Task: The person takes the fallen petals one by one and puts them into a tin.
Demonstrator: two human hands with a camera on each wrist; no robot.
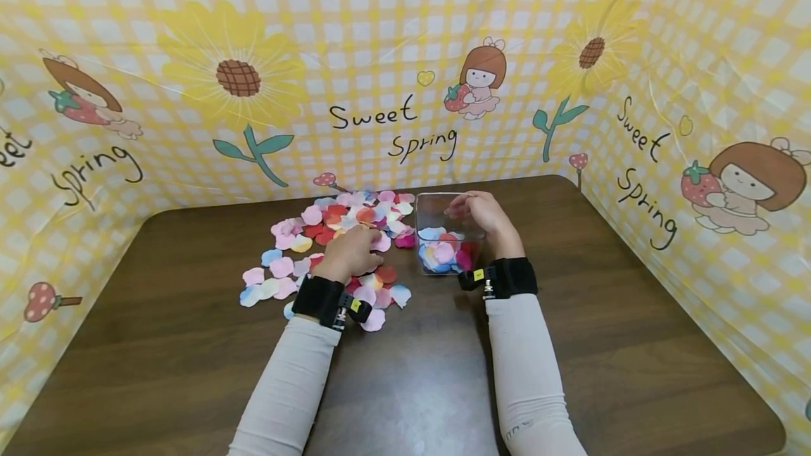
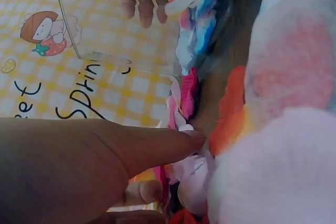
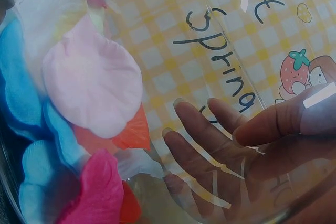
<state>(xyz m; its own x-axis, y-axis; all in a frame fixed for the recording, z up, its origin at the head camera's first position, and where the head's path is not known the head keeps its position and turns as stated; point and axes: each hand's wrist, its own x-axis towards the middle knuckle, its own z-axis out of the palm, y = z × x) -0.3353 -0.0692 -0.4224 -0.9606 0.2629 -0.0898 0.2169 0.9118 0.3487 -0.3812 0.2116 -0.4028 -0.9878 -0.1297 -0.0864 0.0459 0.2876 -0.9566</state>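
Note:
A pile of coloured fabric petals (image 1: 329, 220) lies spread on the brown table (image 1: 412, 371). My left hand (image 1: 367, 241) rests knuckles-up on the pile. In the left wrist view its thumb (image 2: 173, 142) and a fingertip (image 2: 147, 190) pinch a pale pink petal (image 2: 191, 182). Just right of the pile stands a clear plastic container (image 1: 423, 220). It holds pink, blue and red petals (image 1: 443, 253). My right hand (image 1: 472, 210) grips its far right wall, fingers (image 3: 199, 129) outside and thumb (image 3: 283, 119) over the rim. Pink and blue petals (image 3: 94, 87) fill the left of that view.
A yellow checked backdrop (image 1: 380, 55) with sunflowers and "Sweet Spring" lettering stands round the table on three sides. Bare brown tabletop lies in front of both arms and to the far left and right.

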